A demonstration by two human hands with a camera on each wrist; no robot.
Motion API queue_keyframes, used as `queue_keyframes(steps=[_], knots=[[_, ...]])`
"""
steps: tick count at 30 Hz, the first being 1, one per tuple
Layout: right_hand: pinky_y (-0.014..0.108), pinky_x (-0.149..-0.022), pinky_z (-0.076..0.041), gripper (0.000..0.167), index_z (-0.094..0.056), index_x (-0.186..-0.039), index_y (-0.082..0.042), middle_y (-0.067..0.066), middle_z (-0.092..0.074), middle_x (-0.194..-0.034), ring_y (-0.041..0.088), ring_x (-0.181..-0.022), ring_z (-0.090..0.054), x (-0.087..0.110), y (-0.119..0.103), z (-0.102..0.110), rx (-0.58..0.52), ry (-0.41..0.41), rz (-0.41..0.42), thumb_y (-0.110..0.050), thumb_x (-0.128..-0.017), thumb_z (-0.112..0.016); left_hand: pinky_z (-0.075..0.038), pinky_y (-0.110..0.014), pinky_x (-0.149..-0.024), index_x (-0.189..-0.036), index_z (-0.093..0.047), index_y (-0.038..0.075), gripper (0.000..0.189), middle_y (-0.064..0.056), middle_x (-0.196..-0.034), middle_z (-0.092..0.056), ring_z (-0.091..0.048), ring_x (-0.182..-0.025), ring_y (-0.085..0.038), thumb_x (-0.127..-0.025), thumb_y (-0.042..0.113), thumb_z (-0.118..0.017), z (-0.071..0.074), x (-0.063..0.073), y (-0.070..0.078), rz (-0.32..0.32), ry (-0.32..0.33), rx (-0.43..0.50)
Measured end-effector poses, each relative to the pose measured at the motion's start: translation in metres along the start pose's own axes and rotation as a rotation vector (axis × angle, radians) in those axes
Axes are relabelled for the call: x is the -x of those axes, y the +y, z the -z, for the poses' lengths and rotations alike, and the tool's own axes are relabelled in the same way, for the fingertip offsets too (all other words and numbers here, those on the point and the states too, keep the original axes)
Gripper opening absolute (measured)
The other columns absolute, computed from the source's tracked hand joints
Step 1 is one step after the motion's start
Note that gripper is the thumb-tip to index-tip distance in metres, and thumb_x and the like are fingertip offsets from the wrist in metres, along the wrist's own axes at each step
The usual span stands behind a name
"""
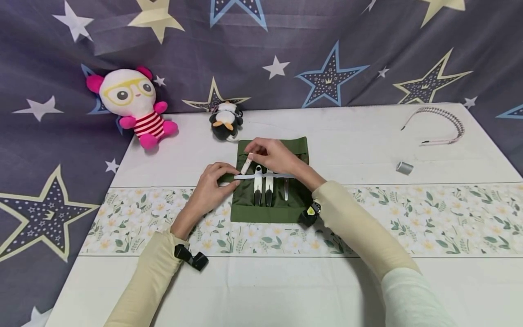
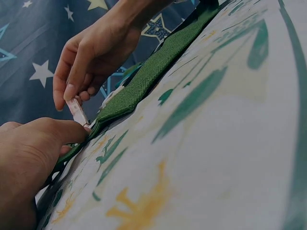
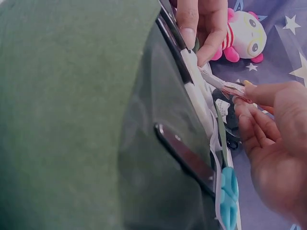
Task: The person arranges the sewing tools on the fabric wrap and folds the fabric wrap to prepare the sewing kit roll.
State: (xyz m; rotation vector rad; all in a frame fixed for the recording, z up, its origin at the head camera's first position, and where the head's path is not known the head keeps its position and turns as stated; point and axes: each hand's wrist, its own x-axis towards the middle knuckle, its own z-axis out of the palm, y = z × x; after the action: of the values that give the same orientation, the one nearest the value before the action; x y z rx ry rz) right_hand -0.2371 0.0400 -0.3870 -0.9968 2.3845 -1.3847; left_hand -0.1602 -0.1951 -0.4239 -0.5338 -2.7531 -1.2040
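Two white-handled tools (image 1: 258, 182) are kept side by side by a pale strap (image 1: 281, 175) across the green pouch (image 1: 269, 215), spread on the bench (image 1: 253, 290). A small white piece (image 1: 246, 164) is pinched, tilted, by the right hand (image 1: 271, 156), its lower end near the strap, seemingly for control; the pouch's left edge is pinched by the left hand (image 1: 212, 186), probably for steadiness. The right forearm (image 1: 359, 222) is angled inward.
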Motion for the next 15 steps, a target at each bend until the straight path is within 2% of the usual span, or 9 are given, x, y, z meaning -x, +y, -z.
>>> queue_keyframes(steps=[5,15], knots=[[0.035,-0.081,-0.054,0.021,-0.069,-0.121,0.002,0.010,-0.069,-0.104,0.020,-0.091,-0.065,0.0001,0.0000,-0.0022,0.007,0.032,-0.007,-0.011,-0.107,-0.060,-0.040,-0.053,-0.104,-0.116,-0.075,0.007,0.022,-0.010,-0.127,-0.063,-0.050,-0.122,-0.032,-0.095,0.015,-0.078,0.0002,0.0002,0.0004,0.006,-0.001,0.002],[0.035,-0.082,-0.054,0.021,-0.071,-0.120,0.002,0.011,-0.069,-0.107,0.020,-0.092,-0.066,-0.0001,0.0037,-0.0037,-0.045,0.041,0.012,-0.010,-0.106,-0.060,-0.040,-0.054,-0.105,-0.116,-0.075,0.007,0.023,-0.011,-0.127,-0.063,-0.051,-0.123,-0.032,-0.095,0.016,-0.077,0.0009,-0.0008,0.0002,0.013,-0.005,-0.008]])
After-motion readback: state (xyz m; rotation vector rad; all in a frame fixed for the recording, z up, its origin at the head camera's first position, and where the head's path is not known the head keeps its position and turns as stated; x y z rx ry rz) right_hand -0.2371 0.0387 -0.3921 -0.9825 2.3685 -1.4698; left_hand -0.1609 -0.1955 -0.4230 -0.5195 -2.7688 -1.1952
